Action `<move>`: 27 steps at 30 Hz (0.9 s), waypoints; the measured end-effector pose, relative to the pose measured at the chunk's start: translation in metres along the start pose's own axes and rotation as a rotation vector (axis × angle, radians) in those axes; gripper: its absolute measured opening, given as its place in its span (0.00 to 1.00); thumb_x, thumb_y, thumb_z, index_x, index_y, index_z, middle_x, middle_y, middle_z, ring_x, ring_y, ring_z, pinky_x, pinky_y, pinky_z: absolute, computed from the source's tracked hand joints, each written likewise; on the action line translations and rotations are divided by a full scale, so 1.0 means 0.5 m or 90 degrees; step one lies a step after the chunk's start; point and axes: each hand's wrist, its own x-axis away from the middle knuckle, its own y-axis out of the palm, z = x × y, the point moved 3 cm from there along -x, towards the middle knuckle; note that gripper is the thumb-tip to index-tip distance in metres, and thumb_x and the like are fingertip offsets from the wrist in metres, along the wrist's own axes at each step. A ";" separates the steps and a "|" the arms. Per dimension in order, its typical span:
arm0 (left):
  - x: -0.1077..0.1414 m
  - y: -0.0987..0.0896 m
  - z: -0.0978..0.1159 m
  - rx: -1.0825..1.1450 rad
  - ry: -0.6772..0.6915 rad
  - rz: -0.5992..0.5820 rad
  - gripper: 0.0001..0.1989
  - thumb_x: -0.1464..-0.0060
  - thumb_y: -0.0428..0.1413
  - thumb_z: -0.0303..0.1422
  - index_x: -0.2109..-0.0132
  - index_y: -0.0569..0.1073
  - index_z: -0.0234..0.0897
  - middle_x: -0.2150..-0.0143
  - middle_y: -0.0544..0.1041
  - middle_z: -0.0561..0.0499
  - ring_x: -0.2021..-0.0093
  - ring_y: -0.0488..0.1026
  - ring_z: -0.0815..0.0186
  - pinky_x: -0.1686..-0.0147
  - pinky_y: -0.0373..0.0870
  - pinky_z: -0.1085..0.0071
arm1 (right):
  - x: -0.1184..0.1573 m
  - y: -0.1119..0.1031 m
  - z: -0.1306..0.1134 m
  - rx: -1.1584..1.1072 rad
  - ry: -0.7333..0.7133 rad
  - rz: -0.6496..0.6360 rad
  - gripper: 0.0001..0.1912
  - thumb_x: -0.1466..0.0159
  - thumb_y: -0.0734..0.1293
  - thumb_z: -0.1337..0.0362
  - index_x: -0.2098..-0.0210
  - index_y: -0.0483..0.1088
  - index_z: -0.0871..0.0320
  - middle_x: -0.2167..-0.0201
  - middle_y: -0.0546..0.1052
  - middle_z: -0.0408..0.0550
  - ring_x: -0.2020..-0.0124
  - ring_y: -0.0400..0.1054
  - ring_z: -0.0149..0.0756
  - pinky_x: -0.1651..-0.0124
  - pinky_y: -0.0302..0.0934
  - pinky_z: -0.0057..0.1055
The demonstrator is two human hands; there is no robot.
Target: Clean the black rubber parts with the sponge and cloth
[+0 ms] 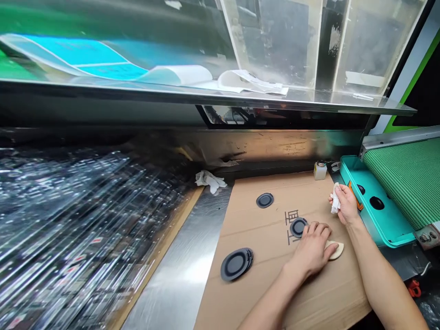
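My left hand point(312, 247) lies palm down on the cardboard, its fingers a little apart and bent. A round dark grey disc point(298, 227) with a raised ring touches or sits just under its outer fingers. By the thumb, a cream-coloured pad point(337, 250) is partly covered by the hand; a grip on it is not visible. My right hand point(346, 204) is raised near the cardboard's right edge, pinching a crumpled white cloth point(335, 199). Another dark disc point(264, 200) lies farther back, and a small overlapping stack of discs point(236, 264) is at the left.
The cardboard sheet point(261, 293) covers the metal bench point(178, 261). Clear plastic-wrapped material point(68, 238) fills the left. A small white bottle point(320, 171) stands behind. At right are a teal bin point(395, 229) with dark discs and a green conveyor belt point(398, 174). A metal shelf point(206, 94) overhangs the back.
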 end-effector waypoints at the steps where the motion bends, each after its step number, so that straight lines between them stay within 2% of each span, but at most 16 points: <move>1: 0.002 -0.006 -0.003 0.018 0.002 -0.005 0.16 0.37 0.55 0.42 0.48 0.73 0.38 0.42 0.73 0.43 0.43 0.65 0.51 0.44 0.62 0.51 | -0.006 -0.008 0.005 0.013 -0.003 0.008 0.21 0.43 0.77 0.51 0.61 0.67 0.55 0.72 0.71 0.38 0.74 0.69 0.27 0.74 0.64 0.22; 4: 0.009 -0.013 -0.008 0.056 0.022 -0.043 0.29 0.49 0.64 0.51 0.45 0.73 0.40 0.39 0.70 0.42 0.40 0.62 0.47 0.42 0.61 0.50 | -0.017 -0.028 0.021 0.044 0.004 0.029 0.23 0.44 0.77 0.49 0.60 0.66 0.55 0.72 0.72 0.38 0.75 0.70 0.28 0.77 0.62 0.22; 6: 0.012 -0.007 -0.006 0.061 0.030 -0.070 0.30 0.53 0.67 0.51 0.47 0.75 0.41 0.40 0.71 0.43 0.41 0.63 0.47 0.43 0.61 0.50 | -0.020 -0.038 0.032 0.063 0.014 0.043 0.24 0.45 0.77 0.49 0.60 0.66 0.54 0.72 0.73 0.38 0.76 0.70 0.28 0.79 0.62 0.22; 9: 0.012 0.000 0.000 0.064 0.060 -0.081 0.25 0.50 0.65 0.51 0.49 0.76 0.43 0.45 0.74 0.45 0.44 0.65 0.50 0.45 0.62 0.53 | -0.021 -0.045 0.046 0.100 0.018 0.045 0.25 0.46 0.77 0.48 0.60 0.67 0.55 0.72 0.74 0.38 0.77 0.69 0.27 0.80 0.60 0.22; 11: 0.009 -0.010 -0.006 0.066 0.055 -0.049 0.24 0.45 0.60 0.52 0.47 0.76 0.44 0.46 0.74 0.46 0.44 0.66 0.52 0.44 0.62 0.55 | -0.020 -0.047 0.052 0.127 0.014 0.041 0.25 0.46 0.77 0.47 0.60 0.68 0.55 0.72 0.74 0.38 0.78 0.68 0.27 0.79 0.60 0.22; 13: 0.007 -0.034 -0.029 0.028 -0.018 0.027 0.23 0.40 0.56 0.48 0.42 0.73 0.43 0.42 0.72 0.44 0.42 0.65 0.53 0.42 0.61 0.56 | -0.020 -0.046 0.058 0.157 0.014 0.039 0.25 0.47 0.77 0.46 0.61 0.69 0.56 0.72 0.75 0.39 0.78 0.68 0.27 0.79 0.61 0.22; 15: 0.010 -0.062 -0.062 -0.043 -0.144 0.097 0.26 0.39 0.56 0.43 0.37 0.68 0.39 0.35 0.67 0.40 0.37 0.61 0.49 0.39 0.59 0.53 | -0.020 -0.045 0.063 0.191 0.020 0.038 0.26 0.47 0.76 0.45 0.61 0.69 0.57 0.73 0.75 0.40 0.78 0.68 0.27 0.79 0.60 0.22; 17: 0.016 -0.080 -0.093 -0.091 -0.247 0.099 0.30 0.43 0.60 0.40 0.37 0.66 0.36 0.30 0.61 0.37 0.33 0.56 0.44 0.38 0.56 0.48 | -0.019 -0.042 0.068 0.222 0.024 0.033 0.28 0.47 0.75 0.42 0.61 0.70 0.57 0.73 0.74 0.40 0.78 0.68 0.28 0.80 0.59 0.22; 19: 0.018 -0.081 -0.114 -0.081 -0.275 0.072 0.27 0.47 0.62 0.37 0.41 0.68 0.36 0.31 0.63 0.37 0.33 0.56 0.43 0.39 0.57 0.47 | -0.016 -0.041 0.072 0.246 0.017 0.027 0.28 0.47 0.75 0.42 0.61 0.70 0.58 0.73 0.74 0.41 0.78 0.67 0.28 0.79 0.59 0.23; 21: 0.015 -0.073 -0.124 -0.025 -0.244 0.089 0.19 0.47 0.61 0.32 0.48 0.70 0.38 0.39 0.72 0.40 0.38 0.63 0.47 0.42 0.61 0.51 | -0.012 -0.039 0.075 0.267 -0.003 0.021 0.27 0.45 0.74 0.42 0.61 0.70 0.58 0.73 0.73 0.41 0.78 0.67 0.29 0.78 0.60 0.24; 23: 0.007 -0.059 -0.132 0.079 -0.203 0.148 0.10 0.46 0.59 0.28 0.56 0.69 0.39 0.50 0.77 0.43 0.46 0.70 0.52 0.47 0.65 0.56 | -0.010 -0.037 0.075 0.294 -0.032 0.022 0.26 0.44 0.73 0.42 0.61 0.71 0.58 0.72 0.74 0.42 0.77 0.67 0.30 0.76 0.62 0.25; 25: -0.005 -0.041 -0.141 0.249 -0.175 0.202 0.05 0.44 0.56 0.28 0.62 0.66 0.40 0.56 0.78 0.45 0.52 0.74 0.57 0.50 0.67 0.59 | -0.015 -0.029 0.068 0.342 -0.074 0.040 0.24 0.41 0.71 0.43 0.61 0.73 0.59 0.72 0.75 0.44 0.75 0.67 0.32 0.74 0.63 0.27; 27: -0.017 -0.026 -0.153 0.483 -0.181 0.242 0.08 0.41 0.55 0.33 0.64 0.61 0.41 0.58 0.79 0.46 0.56 0.77 0.60 0.55 0.70 0.62 | -0.035 -0.013 0.047 0.426 -0.137 0.064 0.22 0.38 0.68 0.44 0.61 0.75 0.58 0.70 0.77 0.46 0.72 0.68 0.35 0.69 0.64 0.29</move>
